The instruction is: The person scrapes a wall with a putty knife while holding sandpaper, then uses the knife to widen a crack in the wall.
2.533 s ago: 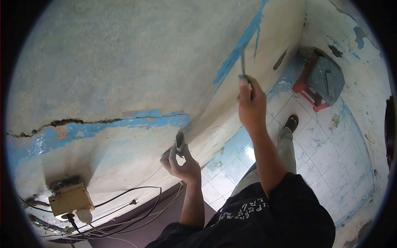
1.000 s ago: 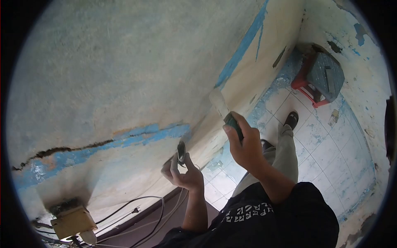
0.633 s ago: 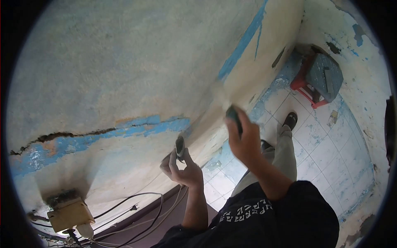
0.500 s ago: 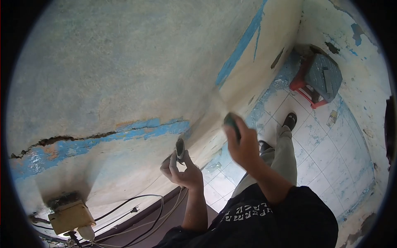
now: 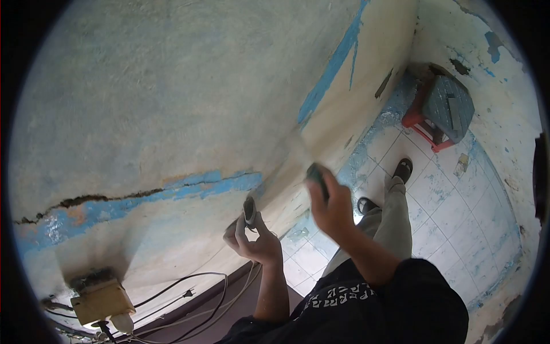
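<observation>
In my right hand (image 5: 333, 207) is a scraper (image 5: 318, 178) with a dark green handle, its pale blade blurred by motion close to the peeling wall (image 5: 275, 123). The fingers wrap round that handle. My left hand (image 5: 255, 239) is lower and to the left, close to the wall, its fingers and thumb closed on a small dark object with an oval end (image 5: 249, 210). I cannot tell what kind of thing it is. Just above this hand ends a strip of exposed blue paint (image 5: 220, 182) with a crack along it. Another blue strip (image 5: 329, 77) runs up the wall above the scraper.
A socket box (image 5: 102, 304) with plugs and loose cables (image 5: 220, 298) is at the lower left, above a purple surface (image 5: 246, 307). On the right, a red stool with a grey top (image 5: 450, 109) stands in the corner. Paint flakes litter the tiled floor (image 5: 441, 212) around my feet.
My right hand and the scraper have shifted slightly left and down along the wall. My left hand stays almost in place, still holding the dark object.
</observation>
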Available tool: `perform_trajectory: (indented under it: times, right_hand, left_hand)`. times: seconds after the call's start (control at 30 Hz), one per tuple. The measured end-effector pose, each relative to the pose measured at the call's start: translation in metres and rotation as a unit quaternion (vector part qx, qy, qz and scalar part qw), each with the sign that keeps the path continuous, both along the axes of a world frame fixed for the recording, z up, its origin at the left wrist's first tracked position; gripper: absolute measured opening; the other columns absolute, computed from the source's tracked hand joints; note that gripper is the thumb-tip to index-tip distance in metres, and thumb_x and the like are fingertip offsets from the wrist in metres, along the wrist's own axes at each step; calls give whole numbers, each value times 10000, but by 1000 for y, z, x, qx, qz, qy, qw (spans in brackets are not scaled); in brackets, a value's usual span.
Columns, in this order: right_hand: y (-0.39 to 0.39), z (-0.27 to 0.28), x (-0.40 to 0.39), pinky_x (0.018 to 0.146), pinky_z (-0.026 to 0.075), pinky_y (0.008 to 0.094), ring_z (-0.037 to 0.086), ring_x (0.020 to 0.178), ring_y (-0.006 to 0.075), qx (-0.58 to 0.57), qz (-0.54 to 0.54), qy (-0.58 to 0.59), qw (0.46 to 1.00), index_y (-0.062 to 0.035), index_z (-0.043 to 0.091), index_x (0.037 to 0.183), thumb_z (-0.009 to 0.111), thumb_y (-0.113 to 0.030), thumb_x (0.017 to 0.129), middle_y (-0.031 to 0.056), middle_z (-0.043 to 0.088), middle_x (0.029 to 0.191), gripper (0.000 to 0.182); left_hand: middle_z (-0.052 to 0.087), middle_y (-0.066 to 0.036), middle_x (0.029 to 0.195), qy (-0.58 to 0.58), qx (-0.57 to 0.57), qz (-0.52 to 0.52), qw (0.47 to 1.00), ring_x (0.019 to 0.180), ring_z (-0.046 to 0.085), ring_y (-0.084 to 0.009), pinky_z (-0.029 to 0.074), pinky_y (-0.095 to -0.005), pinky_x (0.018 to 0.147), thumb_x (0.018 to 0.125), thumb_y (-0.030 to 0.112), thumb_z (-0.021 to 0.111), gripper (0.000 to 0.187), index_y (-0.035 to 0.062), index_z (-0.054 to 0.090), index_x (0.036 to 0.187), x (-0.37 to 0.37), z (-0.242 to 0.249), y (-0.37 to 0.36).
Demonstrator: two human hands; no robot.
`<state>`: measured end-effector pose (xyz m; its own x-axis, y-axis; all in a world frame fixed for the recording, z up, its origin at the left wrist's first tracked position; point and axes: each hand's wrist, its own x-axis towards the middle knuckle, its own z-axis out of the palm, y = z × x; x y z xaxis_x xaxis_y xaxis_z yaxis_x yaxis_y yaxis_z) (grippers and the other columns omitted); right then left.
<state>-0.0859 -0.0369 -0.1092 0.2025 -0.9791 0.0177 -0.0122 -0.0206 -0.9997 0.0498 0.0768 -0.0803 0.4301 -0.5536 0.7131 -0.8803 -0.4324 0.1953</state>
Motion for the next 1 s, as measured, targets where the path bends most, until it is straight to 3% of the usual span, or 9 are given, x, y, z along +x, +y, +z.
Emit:
perform_trajectory:
  times: [0.1, 0.17, 0.33, 0.47, 0.5, 0.67, 0.77, 0.83, 1.0]
  right_hand:
    - [-10, -1, -3, 606, 560, 434, 739, 723, 400, 28, -1, -1, 1000, 33, 582, 1323, 637, -223, 1008, 242, 715, 816, 410]
    - [-58, 34, -20, 579, 546, 421, 728, 686, 397, 77, 17, -21, 997, 39, 590, 1280, 612, -236, 1027, 206, 709, 784, 375]
    - [4, 0, -4, 595, 541, 436, 716, 690, 427, 16, 33, -33, 999, 37, 565, 1341, 651, -214, 992, 239, 679, 747, 438]
    - [-20, 9, -6, 580, 539, 425, 721, 670, 415, 43, 4, -48, 998, 43, 563, 1336, 626, -226, 1006, 226, 687, 744, 431]
    - [-41, 28, -15, 582, 546, 422, 730, 676, 402, 108, 23, -52, 993, 43, 565, 1331, 615, -236, 1013, 226, 699, 764, 425]
    - [-10, 5, -6, 611, 549, 408, 743, 706, 380, 2, 14, -53, 998, 46, 569, 1319, 616, -232, 1016, 209, 687, 749, 415]
    - [-37, 20, -12, 599, 514, 353, 742, 690, 301, 141, 20, -48, 989, 10, 607, 1267, 618, -256, 1022, 183, 689, 779, 362]
    - [-71, 36, -16, 539, 467, 344, 667, 581, 236, 133, 2, -116, 984, -14, 612, 1196, 584, -251, 1047, 111, 619, 693, 282]
    - [-4, -5, 1, 609, 537, 364, 755, 730, 333, 38, 22, -70, 997, 3, 588, 1299, 615, -243, 1016, 196, 699, 787, 376]
  left_hand:
    - [594, -80, 985, -29, 18, -8, 999, 898, 559, -239, 462, -346, 702, 781, -55, 828, 347, 41, 710, 1092, 3, -2, 5]
    - [592, -81, 989, -26, 13, -4, 1000, 903, 560, -240, 463, -347, 708, 778, -50, 832, 353, 43, 711, 1097, 4, -5, 5]
    - [592, -79, 988, -3, 8, 5, 1000, 917, 565, -240, 465, -354, 735, 778, -31, 843, 361, 43, 709, 1105, 2, -4, 3]
    - [593, -78, 978, -26, 24, 4, 999, 921, 568, -239, 471, -360, 728, 775, -36, 843, 355, 37, 705, 1093, 5, -4, 5]
    - [594, -79, 977, -29, 16, 5, 999, 923, 569, -241, 472, -359, 729, 775, -33, 845, 350, 35, 704, 1089, 5, -6, 4]
    - [604, -84, 983, -19, 3, 0, 1000, 914, 576, -251, 469, -358, 756, 785, -31, 838, 329, 31, 702, 1078, 7, -8, 6]
    - [603, -87, 990, -18, 11, -4, 1000, 913, 576, -253, 470, -366, 759, 787, -38, 831, 331, 32, 702, 1083, 4, -5, 5]
    - [598, -90, 999, -35, 20, 5, 999, 925, 572, -253, 470, -364, 757, 785, -28, 839, 338, 31, 700, 1087, 4, -6, 12]
    - [593, -87, 1004, -10, 10, 4, 1000, 928, 573, -253, 477, -383, 781, 772, -35, 843, 359, 41, 700, 1093, 6, -7, 3]
